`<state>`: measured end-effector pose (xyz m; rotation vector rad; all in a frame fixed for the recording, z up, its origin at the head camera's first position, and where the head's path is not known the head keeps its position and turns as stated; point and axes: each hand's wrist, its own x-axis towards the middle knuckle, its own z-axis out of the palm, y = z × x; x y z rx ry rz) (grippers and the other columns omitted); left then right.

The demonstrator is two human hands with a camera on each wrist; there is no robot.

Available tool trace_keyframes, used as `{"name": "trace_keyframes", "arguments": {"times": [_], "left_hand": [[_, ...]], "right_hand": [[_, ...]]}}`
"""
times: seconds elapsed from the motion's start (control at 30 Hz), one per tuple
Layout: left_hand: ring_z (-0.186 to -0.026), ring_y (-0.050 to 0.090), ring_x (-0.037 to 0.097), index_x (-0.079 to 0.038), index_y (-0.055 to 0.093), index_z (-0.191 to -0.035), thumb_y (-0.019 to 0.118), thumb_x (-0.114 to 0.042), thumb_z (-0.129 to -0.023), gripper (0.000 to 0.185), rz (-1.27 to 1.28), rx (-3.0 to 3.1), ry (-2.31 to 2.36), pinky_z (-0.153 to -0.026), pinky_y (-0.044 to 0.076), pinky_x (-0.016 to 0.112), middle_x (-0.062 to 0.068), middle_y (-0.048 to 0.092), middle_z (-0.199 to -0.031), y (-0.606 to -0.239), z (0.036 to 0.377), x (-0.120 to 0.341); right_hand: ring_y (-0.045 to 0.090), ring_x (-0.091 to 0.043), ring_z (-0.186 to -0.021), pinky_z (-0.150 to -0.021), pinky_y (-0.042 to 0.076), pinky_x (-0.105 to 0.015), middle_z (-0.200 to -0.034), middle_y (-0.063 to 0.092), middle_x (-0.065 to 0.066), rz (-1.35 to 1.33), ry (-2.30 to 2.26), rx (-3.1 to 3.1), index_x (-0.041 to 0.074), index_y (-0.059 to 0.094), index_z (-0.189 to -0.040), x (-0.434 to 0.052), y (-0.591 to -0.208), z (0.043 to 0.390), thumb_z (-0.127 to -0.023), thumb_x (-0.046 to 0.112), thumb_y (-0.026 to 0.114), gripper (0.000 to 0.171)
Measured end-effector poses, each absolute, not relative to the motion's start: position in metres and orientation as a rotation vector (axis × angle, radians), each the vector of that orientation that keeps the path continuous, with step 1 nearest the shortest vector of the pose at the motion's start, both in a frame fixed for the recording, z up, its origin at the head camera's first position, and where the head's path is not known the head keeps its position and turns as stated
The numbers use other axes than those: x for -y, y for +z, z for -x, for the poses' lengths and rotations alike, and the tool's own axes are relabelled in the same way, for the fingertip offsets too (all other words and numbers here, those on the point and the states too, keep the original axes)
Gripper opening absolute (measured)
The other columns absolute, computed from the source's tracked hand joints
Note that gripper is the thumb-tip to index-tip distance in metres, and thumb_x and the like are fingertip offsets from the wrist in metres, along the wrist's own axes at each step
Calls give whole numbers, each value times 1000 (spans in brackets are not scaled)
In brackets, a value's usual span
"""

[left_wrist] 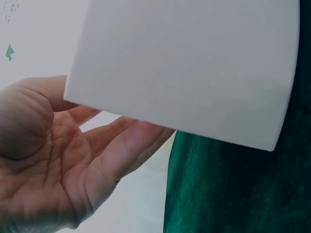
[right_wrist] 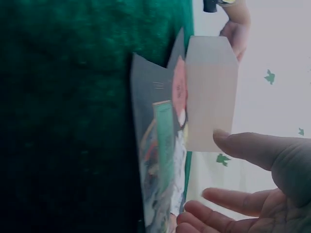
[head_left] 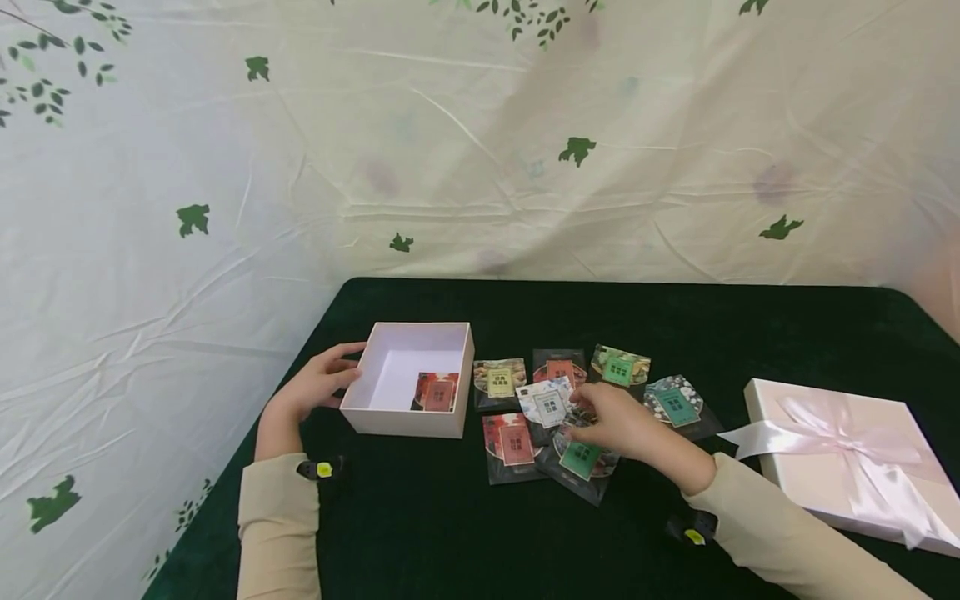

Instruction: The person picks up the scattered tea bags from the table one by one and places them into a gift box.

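Head view: my right hand (head_left: 611, 425) rests over a cluster of small flat sachets on the green cloth (head_left: 450, 533), fingertips down on the white-and-blue sachet (head_left: 547, 404) near the middle of the cluster. My left hand (head_left: 318, 385) steadies the left wall of the open white box (head_left: 378, 417), which sits just left of the sachets and already has 1 red sachet (head_left: 437, 392) lying on its floor.

Handling, as I judge it: the sachets look like thin film packets, light, limp and probably slick. They overlap one another, so a flat press would likely drag a neighbour along. The free edge or a corner seems the place to take hold, with a thumb-and-finger pinch. The box looks like stiff card, light enough to slide if nudged, hence the bracing hand.

Grip, right: in the right wrist view my fingers (right_wrist: 243, 201) are spread and only gently bent, thumb apart from them, nothing pinched yet; a dark sachet edge (right_wrist: 146, 145) stands beside them.

Grip, left: in the left wrist view my palm (left_wrist: 53, 165) is open, fingers nearly straight against the box wall (left_wrist: 184, 68), touching rather than clasping.
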<state>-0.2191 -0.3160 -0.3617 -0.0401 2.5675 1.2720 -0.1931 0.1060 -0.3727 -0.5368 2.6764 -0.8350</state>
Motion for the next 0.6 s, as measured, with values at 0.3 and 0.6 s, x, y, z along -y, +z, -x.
{"name": "trace_keyframes", "arguments": {"times": [0.3,0.6], "left_hand": [[-122,46,43,-14,27,-149,48,-20,-99,55,43,-2570,1263,-88,51,52,28,37,-143,-361,221,313],[-121,46,43,-13,27,-149,49,-21,-99,56,30,-2578,1257,-88,51,53,29,36,-143,-362,219,315]], "right_hand": [[55,-27,-98,-80,50,-44,-110,57,-14,501,-697,-2707,-1,59,-119,-109,-382,185,-74,24,81,56],[52,-27,-99,-81,47,-46,-112,56,-15,509,-676,-2720,1,59,-117,-108,-386,181,-70,25,83,58]]}}
